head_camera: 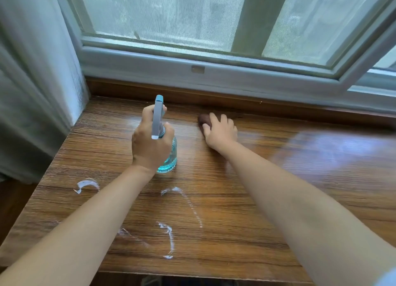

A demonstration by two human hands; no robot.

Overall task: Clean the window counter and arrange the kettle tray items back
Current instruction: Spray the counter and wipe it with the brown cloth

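Two hands [150, 140] [220, 133], one spray bottle [169, 155]

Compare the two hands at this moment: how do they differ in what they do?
The left hand grips an upright blue spray bottle; the right hand presses a dark brown cloth flat near the window frame. Left sits nearer the camera, right farther back. Both are over the wooden counter.

brown cloth [204, 120] mostly hidden under right hand [220, 131], counter [278, 178] cropped right
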